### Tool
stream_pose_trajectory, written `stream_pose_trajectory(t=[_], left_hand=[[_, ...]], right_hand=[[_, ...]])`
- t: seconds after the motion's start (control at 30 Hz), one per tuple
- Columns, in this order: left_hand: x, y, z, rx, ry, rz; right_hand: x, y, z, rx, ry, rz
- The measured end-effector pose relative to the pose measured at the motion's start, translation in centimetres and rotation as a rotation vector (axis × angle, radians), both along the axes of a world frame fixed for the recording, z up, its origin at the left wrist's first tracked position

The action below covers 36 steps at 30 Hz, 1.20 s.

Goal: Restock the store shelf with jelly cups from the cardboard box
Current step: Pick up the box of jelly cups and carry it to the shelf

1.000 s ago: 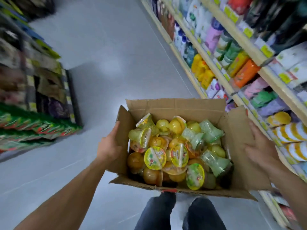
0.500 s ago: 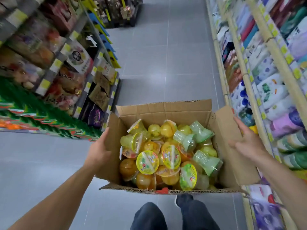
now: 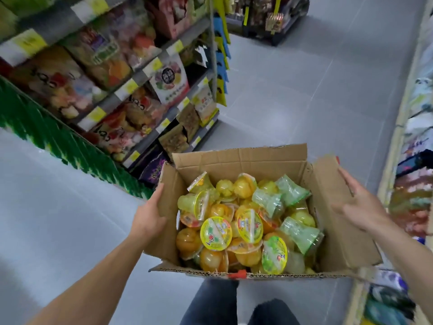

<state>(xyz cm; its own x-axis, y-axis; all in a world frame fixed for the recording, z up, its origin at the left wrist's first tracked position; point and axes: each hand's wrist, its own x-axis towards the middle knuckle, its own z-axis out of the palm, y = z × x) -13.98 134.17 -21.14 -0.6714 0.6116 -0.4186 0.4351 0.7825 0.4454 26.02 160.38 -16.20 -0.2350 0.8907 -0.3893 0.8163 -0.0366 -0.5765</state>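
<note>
A: What fills the view around the person?

B: A grey tiled floor [image 3: 293, 95] runs up the aisle. On the left stands a grey metal store shelf [image 3: 131, 87] of blurred colourful snack bags with yellow price tags. Along the right edge a cream-edged shelf [image 3: 396, 127] holds blurred packets.

A: And the task's thing?

B: An open brown cardboard box [image 3: 241, 160] sits low in the middle, carried above 2 dark-trousered legs [image 3: 210, 301], its flaps standing up. It lies directly between the 2 hands, well apart from the left shelf.

A: What's inside?

B: A heap of clear plastic jelly cups [image 3: 246, 221], mostly yellow and orange, some in green wrappers, several showing round printed lids. Neither hand touches them.

A: How do the hands stand?

B: The left hand [image 3: 148, 216] presses flat against the outside of the box's left wall, fingers straight, thumb hooked over the flap edge. The right hand [image 3: 358, 204] lies against the right flap with fingers extended and spread, gripping nothing.
</note>
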Motion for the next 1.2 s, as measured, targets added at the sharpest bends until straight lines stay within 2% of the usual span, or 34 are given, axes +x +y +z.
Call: stream_pose_trajectory(t=[0.43, 0.7, 0.9, 1.2], left_hand=[[-4.4, 13.8, -2.4, -0.106, 0.061, 0.337], [-3.7, 21.7, -4.7, -0.141, 0.002, 0.691], [-6.2, 25.6, -10.4, -0.145, -0.057, 0.829], [-9.3, 31.7, -21.4, -0.15, -0.086, 0.971]], right_hand=[[-17.6, 26.2, -4.6, -0.021, -0.063, 0.352], [-29.3, 37.8, -8.5, 0.051, -0.139, 0.668], [-37.5, 43.0, -13.1, 0.088, -0.238, 0.789], [-44.8, 47.9, -24.1, 0.135, -0.277, 0.867]])
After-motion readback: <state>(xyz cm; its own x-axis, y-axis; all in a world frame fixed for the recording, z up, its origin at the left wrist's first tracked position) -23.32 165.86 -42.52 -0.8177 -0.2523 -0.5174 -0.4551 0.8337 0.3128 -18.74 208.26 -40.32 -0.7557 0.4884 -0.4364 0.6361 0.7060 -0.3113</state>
